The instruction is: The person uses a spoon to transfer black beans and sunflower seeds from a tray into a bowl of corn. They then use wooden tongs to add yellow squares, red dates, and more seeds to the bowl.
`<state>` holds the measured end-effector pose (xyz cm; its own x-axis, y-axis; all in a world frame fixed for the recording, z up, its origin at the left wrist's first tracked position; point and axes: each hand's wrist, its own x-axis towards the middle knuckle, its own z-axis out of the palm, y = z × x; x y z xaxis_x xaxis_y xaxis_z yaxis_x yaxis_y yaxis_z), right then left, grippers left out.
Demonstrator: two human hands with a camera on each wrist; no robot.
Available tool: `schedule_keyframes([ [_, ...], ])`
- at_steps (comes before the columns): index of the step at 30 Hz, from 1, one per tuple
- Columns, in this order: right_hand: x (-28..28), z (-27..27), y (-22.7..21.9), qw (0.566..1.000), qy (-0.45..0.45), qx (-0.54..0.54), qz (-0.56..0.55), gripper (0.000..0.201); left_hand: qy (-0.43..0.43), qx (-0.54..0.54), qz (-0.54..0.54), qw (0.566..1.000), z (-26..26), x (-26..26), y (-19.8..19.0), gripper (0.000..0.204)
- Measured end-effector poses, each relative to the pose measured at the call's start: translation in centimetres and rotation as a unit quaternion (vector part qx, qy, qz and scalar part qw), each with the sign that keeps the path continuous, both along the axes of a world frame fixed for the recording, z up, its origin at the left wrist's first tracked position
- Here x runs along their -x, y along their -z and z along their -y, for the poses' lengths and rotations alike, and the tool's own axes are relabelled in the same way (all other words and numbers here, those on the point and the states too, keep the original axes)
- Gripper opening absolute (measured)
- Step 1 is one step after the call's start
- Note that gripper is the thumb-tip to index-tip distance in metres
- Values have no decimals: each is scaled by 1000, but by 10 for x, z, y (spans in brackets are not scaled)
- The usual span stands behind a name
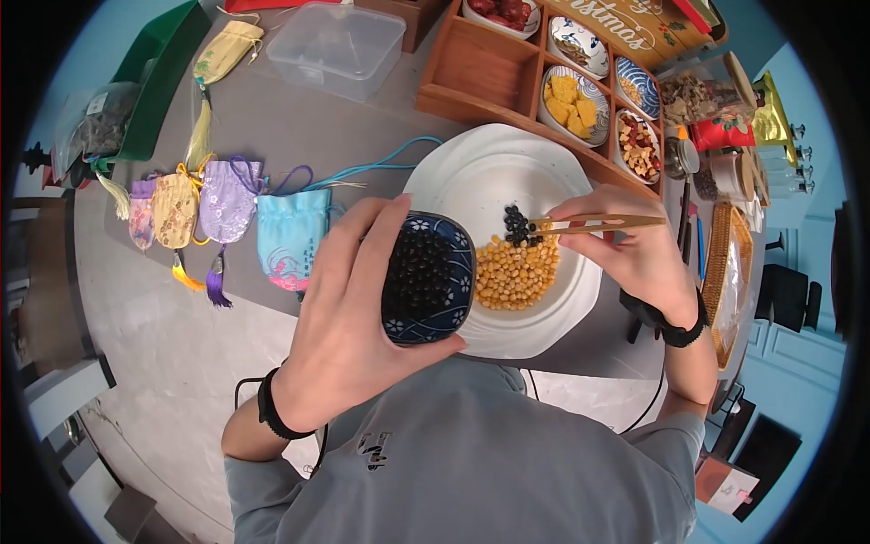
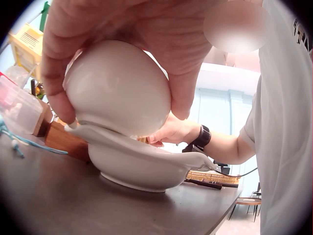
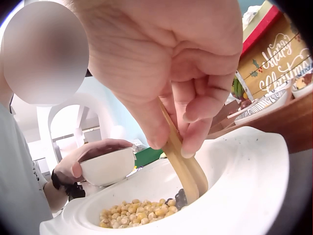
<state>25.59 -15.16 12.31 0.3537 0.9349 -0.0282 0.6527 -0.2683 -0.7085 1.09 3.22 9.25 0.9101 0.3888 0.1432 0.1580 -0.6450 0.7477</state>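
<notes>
My left hand (image 1: 335,313) grips a small bowl (image 1: 463,281) by its sides, tilted toward the large white dish. Its inside is dark blue with white flowers and holds many black beans (image 1: 419,272); its plain white outside (image 2: 117,88) shows in the left wrist view. Between the thumb and fingers of my right hand (image 1: 634,245) are wooden tongs (image 1: 625,220), tips down inside the wide white dish (image 1: 580,308). Those tips meet a little cluster of black beans (image 3: 181,198) beside a heap of yellow beans (image 1: 517,272).
Behind the dish stands a wooden compartment tray (image 1: 435,95) with small bowls of food. A clear plastic box (image 1: 340,45) and drawstring pouches (image 1: 294,231) lie to the left. Jars (image 1: 725,172) and a wicker basket (image 1: 725,290) line the right side.
</notes>
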Motion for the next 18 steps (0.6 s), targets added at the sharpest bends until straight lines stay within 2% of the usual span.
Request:
schedule_keyframes([
  [3, 2, -2, -16, 999, 18, 26, 19, 20, 4, -4, 3, 1000, 0, -1, -2, 118],
  [6, 3, -1, -26, 998, 7, -59, 29, 19, 8, -6, 8, 1000, 0, -2, -3, 117],
  [8, 10, -7, -37, 986, -53, -152, 30, 22, 5, -3, 5, 1000, 0, -1, -3, 118],
  [11, 31, -19, -44, 972, -128, -196, -9, 28, -2, 7, 1, 1000, 0, -1, -1, 119],
  [18, 49, -37, -46, 978, -143, -150, 33, 33, -4, 5, 6, 1000, 1, -1, 0, 119],
])
